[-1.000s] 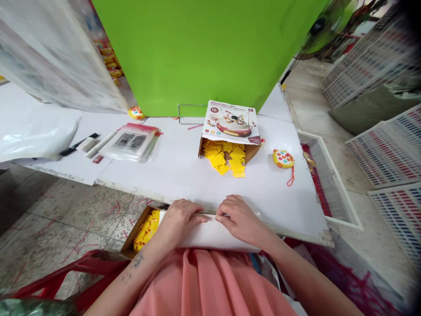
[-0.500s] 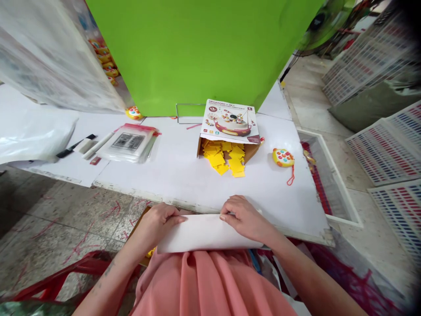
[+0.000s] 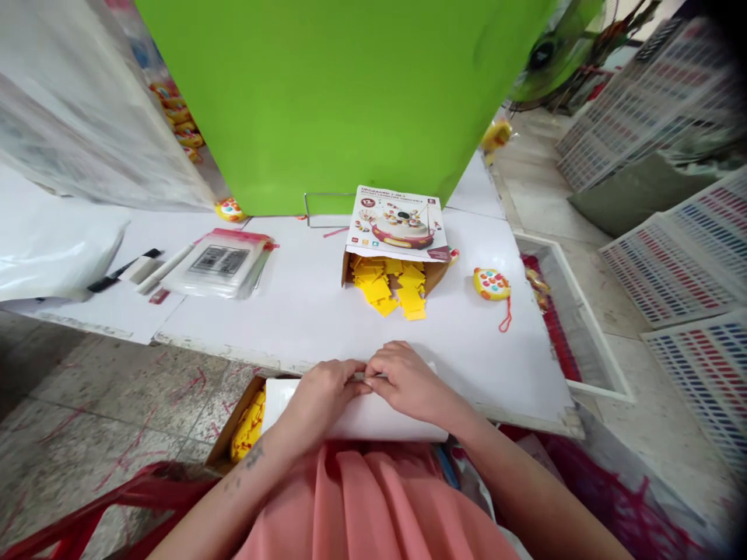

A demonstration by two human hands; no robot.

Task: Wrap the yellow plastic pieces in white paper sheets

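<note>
A white sheet [image 3: 382,426], paper or thin film, lies across my lap at the table's front edge. My left hand [image 3: 330,395] and my right hand [image 3: 405,383] meet at its far edge, thumbs and fingertips pinched together on it. Whatever else sits between the fingertips is too small to make out. In front of my hands is a printed toy box [image 3: 400,222], tipped on its side with yellow cards [image 3: 382,288] spilling from its opening. Right of it rests a yellow toy [image 3: 491,284] with coloured buttons and a red cord loop.
A green panel [image 3: 338,101] rises at the back of the white table [image 3: 303,311]. Clear plastic bags [image 3: 225,264] and pens lie left. A carton of yellow pieces [image 3: 248,428] stands below the table edge. White crates [image 3: 659,264] are on the right.
My left hand has slid right along the white sheet until it meets my right hand, which has shifted slightly left. Behind the panel's right edge, a yellow item now shows larger.
</note>
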